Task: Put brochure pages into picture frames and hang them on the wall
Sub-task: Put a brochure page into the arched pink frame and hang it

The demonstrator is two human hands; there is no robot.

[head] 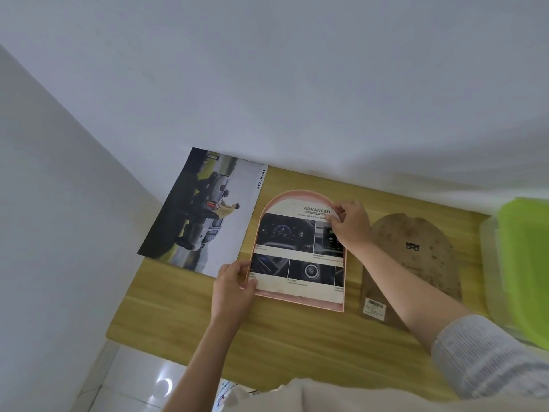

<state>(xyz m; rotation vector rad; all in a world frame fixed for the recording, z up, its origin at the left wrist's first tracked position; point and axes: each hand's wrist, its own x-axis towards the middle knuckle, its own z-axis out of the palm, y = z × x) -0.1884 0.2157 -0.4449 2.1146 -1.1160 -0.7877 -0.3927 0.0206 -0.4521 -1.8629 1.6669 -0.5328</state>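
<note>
A pink arch-shaped picture frame [300,301] lies flat on the wooden table [297,346]. Inside it sits a cut brochure page [294,251] with car dashboard photos and the word ADVANCED. My left hand [233,288] grips the frame's lower left edge, thumb on top. My right hand [349,224] pinches the page's upper right corner at the arch. The brown arch-shaped backing board [416,263] with a small hanger and a barcode label lies to the right of the frame.
A brochure [205,212] showing a pickup truck lies at the table's far left, against the white wall [267,84]. A clear box with a green lid [523,263] stands at the right edge. White floor tiles [139,379] show beyond the table's near left.
</note>
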